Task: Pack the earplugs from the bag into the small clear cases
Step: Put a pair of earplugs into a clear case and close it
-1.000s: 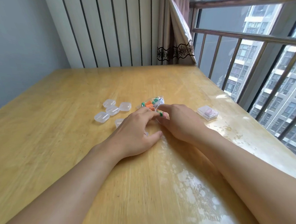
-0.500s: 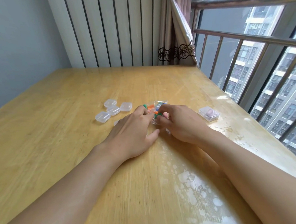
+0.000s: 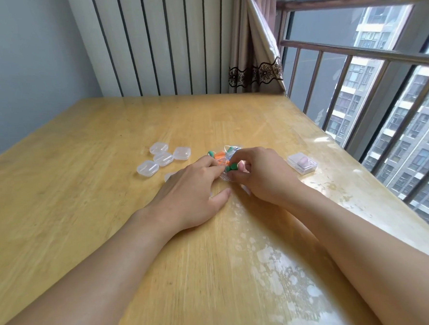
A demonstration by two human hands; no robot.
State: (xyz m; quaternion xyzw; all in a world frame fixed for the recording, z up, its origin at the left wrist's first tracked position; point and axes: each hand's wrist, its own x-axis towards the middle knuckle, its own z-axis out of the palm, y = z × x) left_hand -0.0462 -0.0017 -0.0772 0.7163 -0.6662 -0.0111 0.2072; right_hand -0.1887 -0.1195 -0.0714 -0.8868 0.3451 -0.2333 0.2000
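- Bag [image 3: 229, 159]: small, clear plastic, lying on the wooden table [image 3: 89, 185] at mid-depth, a little right of centre, between my two hands. Green and orange earplugs [image 3: 220, 155] show through it, bunched together.
- My left hand [image 3: 185, 196]: palm down on the table, fingers reaching to the bag's left edge and touching it. Whether they pinch the plastic or only press on it I cannot tell; the fingertips are hidden.
- My right hand [image 3: 262, 174]: fingers curled, thumb and forefinger closed on the bag's near right part, beside a green earplug [image 3: 231, 166]. Whether the pinch takes the plug through the plastic or the plastic alone is not clear.
- Small clear cases, empty [image 3: 163, 158]: four in a loose cluster on the table left of the bag, near it but apart, all shut. A fifth [image 3: 169, 176] peeks out just behind my left hand.
- Case at right [image 3: 302, 162]: square, clear, lid shut, something pale pink inside, standing alone right of my right hand.
- Progress, as I judge it: one case looks packed; at least five remain empty; the bag looks well filled. The step in hand appears to be opening the bag or working a plug out. Most of the job is left.
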